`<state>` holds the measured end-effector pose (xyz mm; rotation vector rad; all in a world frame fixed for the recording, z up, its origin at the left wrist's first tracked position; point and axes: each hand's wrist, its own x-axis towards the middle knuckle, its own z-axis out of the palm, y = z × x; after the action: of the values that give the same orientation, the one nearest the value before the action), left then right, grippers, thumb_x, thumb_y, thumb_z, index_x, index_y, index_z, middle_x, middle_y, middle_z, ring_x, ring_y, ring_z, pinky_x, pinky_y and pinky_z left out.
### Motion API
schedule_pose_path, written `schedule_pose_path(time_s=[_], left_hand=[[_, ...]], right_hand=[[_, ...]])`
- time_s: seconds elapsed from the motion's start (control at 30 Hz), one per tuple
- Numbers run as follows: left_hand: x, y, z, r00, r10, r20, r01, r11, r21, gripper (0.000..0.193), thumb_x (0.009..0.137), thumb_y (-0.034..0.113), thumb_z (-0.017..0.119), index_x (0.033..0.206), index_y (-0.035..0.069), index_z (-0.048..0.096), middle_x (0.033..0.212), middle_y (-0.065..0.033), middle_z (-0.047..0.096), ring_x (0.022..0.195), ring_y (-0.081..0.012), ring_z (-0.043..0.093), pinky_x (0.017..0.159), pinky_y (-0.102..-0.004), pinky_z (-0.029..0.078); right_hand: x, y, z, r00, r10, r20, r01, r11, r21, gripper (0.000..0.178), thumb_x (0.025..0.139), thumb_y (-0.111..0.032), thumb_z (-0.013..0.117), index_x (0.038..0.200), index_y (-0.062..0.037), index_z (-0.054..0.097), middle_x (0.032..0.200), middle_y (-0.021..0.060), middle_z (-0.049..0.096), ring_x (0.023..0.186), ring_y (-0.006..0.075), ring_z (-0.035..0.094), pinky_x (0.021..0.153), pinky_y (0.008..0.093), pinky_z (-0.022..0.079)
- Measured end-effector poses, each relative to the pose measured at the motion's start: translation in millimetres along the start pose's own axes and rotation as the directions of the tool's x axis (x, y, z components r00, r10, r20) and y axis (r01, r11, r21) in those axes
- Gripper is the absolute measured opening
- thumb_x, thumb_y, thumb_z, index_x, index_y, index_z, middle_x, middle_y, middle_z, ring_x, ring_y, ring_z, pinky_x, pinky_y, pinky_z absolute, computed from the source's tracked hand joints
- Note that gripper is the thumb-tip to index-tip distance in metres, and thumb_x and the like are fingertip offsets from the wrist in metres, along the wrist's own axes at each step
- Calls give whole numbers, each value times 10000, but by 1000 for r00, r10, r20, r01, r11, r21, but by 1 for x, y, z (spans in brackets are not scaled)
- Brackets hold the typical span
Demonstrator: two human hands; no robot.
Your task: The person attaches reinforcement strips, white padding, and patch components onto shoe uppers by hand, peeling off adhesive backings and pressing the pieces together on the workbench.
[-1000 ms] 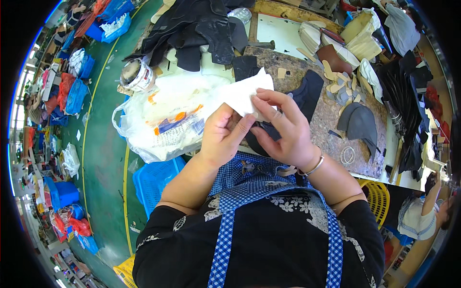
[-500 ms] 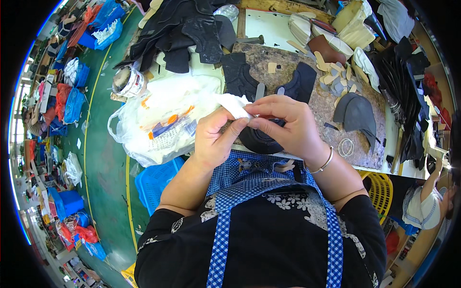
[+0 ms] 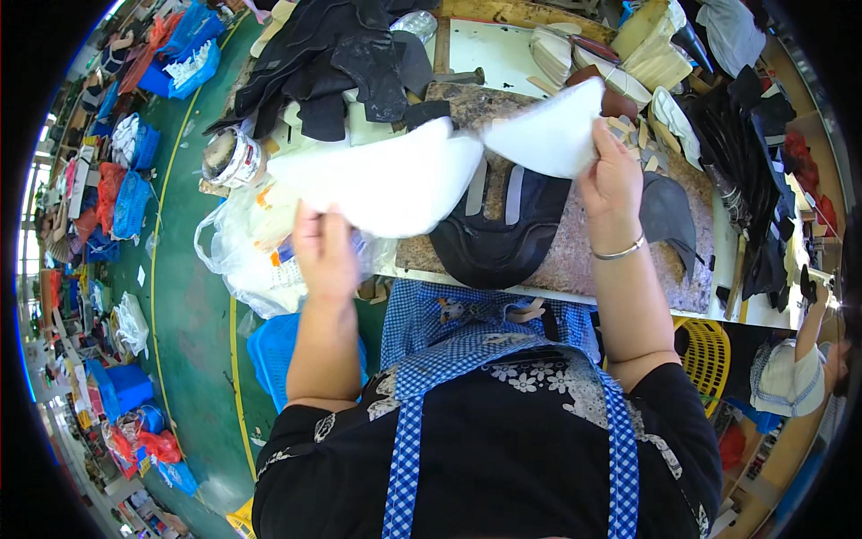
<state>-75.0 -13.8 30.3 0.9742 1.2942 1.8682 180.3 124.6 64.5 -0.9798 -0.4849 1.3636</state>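
My left hand (image 3: pixel 327 256) pinches white material (image 3: pixel 386 180) and my right hand (image 3: pixel 614 175) (the nearer) a white piece (image 3: pixel 549 136), the black U-shaped piece (image 3: pixel 499 256) lying between them, centre frame, open end toward the top.

Workshop or factory floor, we'd say. Green painted floor (image 3: pixel 193 278) with yellow line markings (image 3: pixel 235 359). Blue baskets (image 3: pixel 132 202) of material along left side, bright windows beyond. Scuffed work board (image 3: pixel 579 260) on bench; we note heaped black cut pieces (image 3: pixel 382 67), small tan and grey strips (image 3: pixel 651 163), hammer-like tool (image 3: pixel 460 78), smeared tub (image 3: pixel 235 160). Checked apron (image 3: pixel 422 314) on wearer. Second person (image 3: pixel 790 377) at far right. We read small-goods making, product unclear.
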Motion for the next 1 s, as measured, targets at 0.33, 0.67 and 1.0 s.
schedule_pose_path(time_s=[0.33,0.67,1.0], left_hand=[[8,4,-46,866,498,-51,-217,466,858,325,754,116,686,1022,23,526,977,-80,559,868,-176,534,741,-323,456],[-19,14,65,874,-339,349,437,863,-255,203,899,117,521,1049,-11,573,918,-73,631,750,-120,605,609,-232,497],[-38,1,51,802,-501,324,346,833,433,199,793,182,683,885,7,661,619,-26,612,465,-61,502,455,-209,425]], right_hand=[[-40,-1,-12,983,-129,129,160,948,-276,195,900,-187,555,864,-2,607,693,-20,566,585,43,498,488,198,417],[-74,5,-4,637,-418,648,769,399,-499,213,748,-108,685,928,-19,612,852,67,624,769,175,601,668,288,479],[-89,12,-66,817,421,394,-42,725,-688,217,839,-80,623,1019,35,585,894,55,640,763,64,581,658,193,470]])
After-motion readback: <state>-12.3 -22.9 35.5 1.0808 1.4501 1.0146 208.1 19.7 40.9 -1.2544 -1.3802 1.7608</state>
